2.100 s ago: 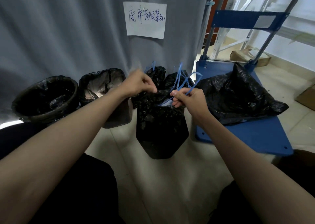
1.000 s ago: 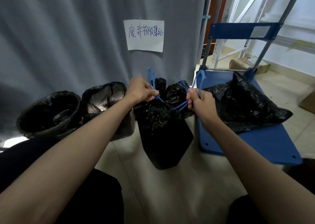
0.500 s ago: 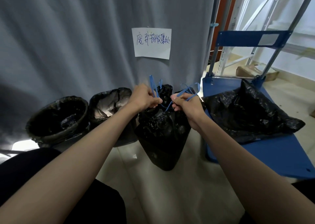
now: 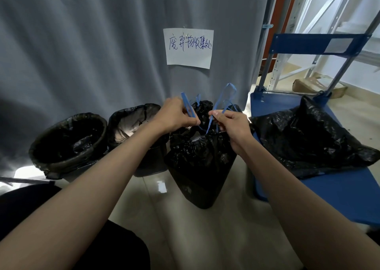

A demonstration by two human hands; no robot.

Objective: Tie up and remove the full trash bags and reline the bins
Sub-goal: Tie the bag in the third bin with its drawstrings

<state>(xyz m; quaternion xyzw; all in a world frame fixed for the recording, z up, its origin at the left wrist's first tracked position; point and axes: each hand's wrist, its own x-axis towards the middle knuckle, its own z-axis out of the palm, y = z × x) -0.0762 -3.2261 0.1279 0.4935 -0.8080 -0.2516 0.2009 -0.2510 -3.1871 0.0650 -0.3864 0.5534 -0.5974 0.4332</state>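
Black bag [image 4: 197,158] gathered, blue drawstrings [image 4: 223,99] looped above.

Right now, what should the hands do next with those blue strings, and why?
Probably cross the blue drawstrings and pull them snug: left hand and right hand each pinch one, yet the black plastic trash bag still gapes open.

Left hand [image 4: 174,115] and right hand [image 4: 232,123] drawn closer, blue drawstrings [image 4: 224,99] slackened

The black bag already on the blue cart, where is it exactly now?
In the head view, the black bag lies on the blue cart deck at the right, beside the right hand and below the cart's handle.
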